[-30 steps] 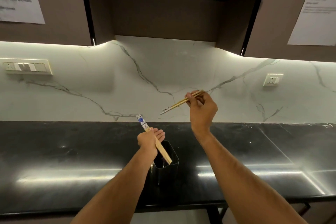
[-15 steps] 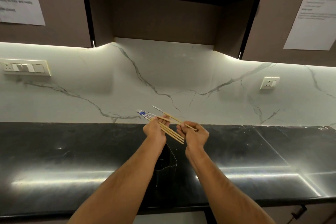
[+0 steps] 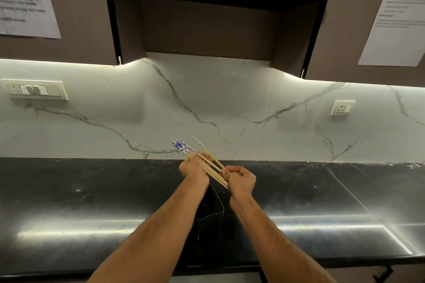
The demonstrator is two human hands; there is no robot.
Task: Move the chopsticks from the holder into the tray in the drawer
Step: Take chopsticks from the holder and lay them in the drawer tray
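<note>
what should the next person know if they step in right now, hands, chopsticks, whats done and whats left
Left hand grips the bundle of chopsticks, patterned ends pointing up toward the wall.
Right hand pinches the bundle's lower ends, squaring them up.
Both are above the black holder on the dark counter.
Done: chopsticks lifted out; the holder's inside is too dark to check.
Left: carry them to the drawer tray, neither in view.

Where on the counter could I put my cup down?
Bare counter stretches left of the black holder and also right of it, up to the wall. The middle is crowded: the left hand and right hand hold chopsticks over the holder.
</note>
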